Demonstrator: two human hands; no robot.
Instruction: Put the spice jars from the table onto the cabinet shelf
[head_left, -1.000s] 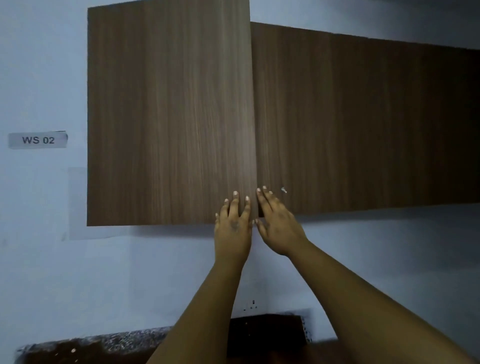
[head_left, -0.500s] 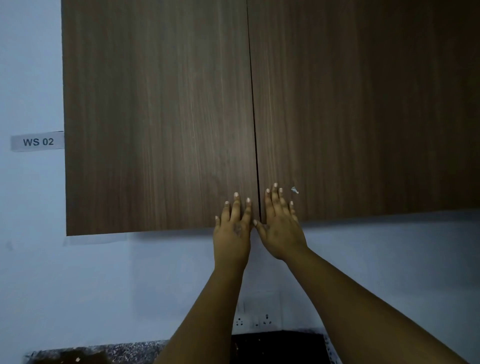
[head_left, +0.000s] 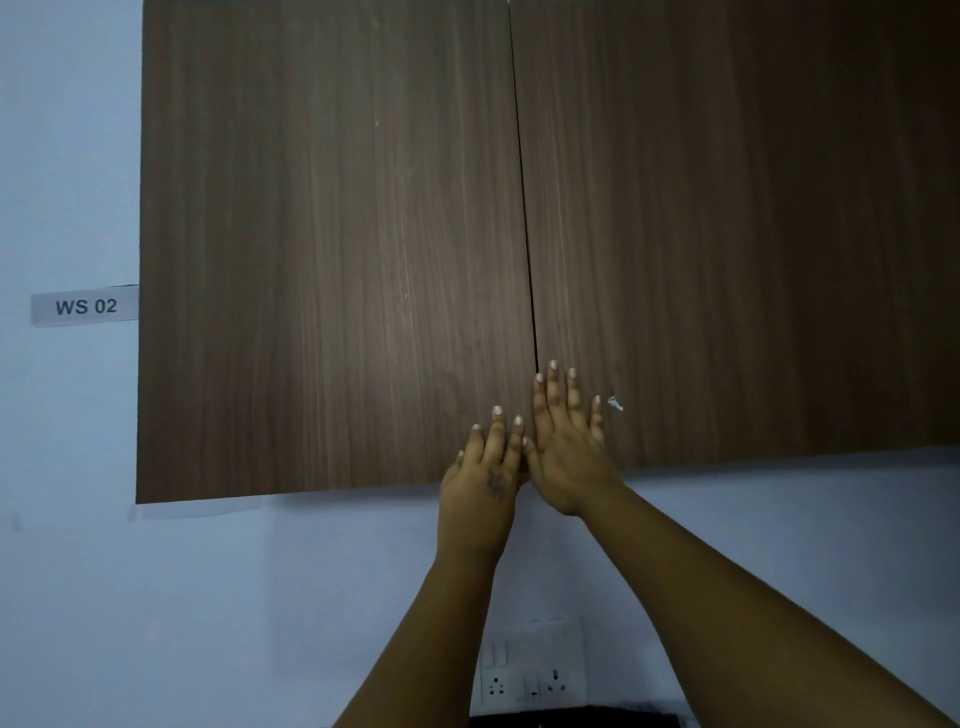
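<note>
Both cabinet doors now sit flush, where 1 second ago the left door stood ajar. Nearest, 2 forearms rise to the left hand (head_left: 485, 467) and right hand (head_left: 569, 447), fingers straight, flat against the left door (head_left: 332, 249) and right door (head_left: 727, 223) beside the vertical seam (head_left: 524, 208), grasping nothing. Spice jars, shelf and bench are out of view; the shelf presumably lies behind the doors, straight ahead.

A wall cabinet (head_left: 332, 249) of dark wood grain hangs with both doors closed, so its shelf is hidden. A grey label (head_left: 84, 306) reading "WS 02" is fixed just left of the cabinet.
</note>
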